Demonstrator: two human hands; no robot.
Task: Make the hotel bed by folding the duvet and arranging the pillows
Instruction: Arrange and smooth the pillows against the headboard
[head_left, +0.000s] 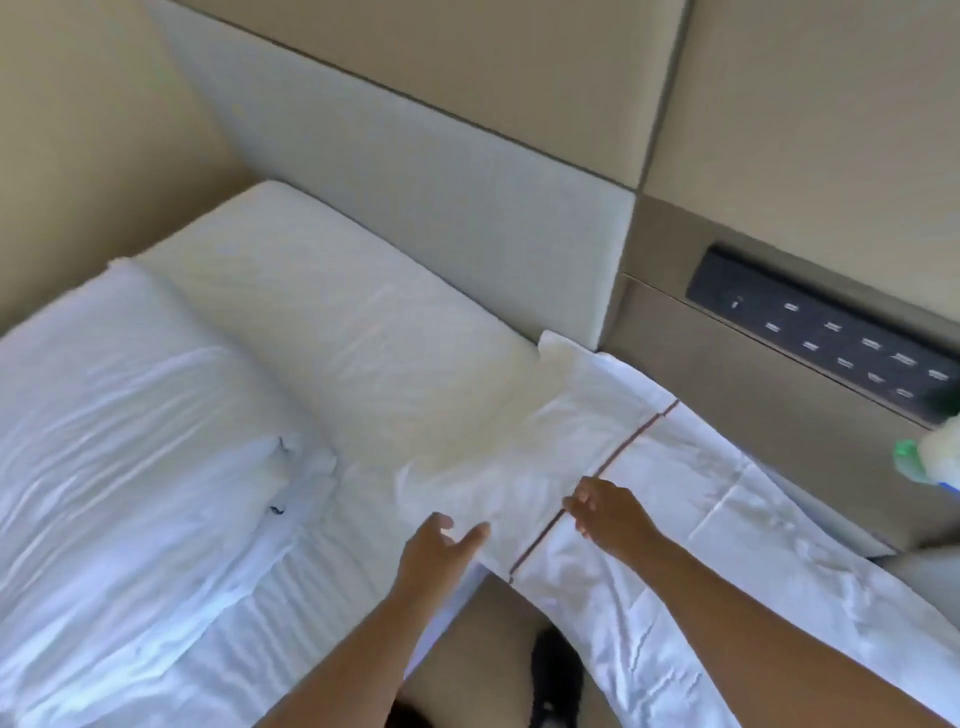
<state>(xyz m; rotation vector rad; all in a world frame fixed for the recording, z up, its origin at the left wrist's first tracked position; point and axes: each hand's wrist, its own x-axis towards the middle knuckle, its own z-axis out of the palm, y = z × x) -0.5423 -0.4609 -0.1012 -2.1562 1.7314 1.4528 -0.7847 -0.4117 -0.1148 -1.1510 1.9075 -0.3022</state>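
A crumpled white duvet lies heaped on the left part of the bed. The head end of the mattress shows its quilted cream cover. A white sheet with a thin brown stripe lies across the bed's near right corner and hangs over the edge. My left hand hovers just left of the stripe with fingers spread, holding nothing. My right hand is over the stripe, its fingers loosely bent above the fabric. No pillow is in view.
A padded headboard backs the bed. To the right, a dark switch panel is set in the wall. A green-capped bottle sits at the right edge. A dark shoe stands on the floor by the bed.
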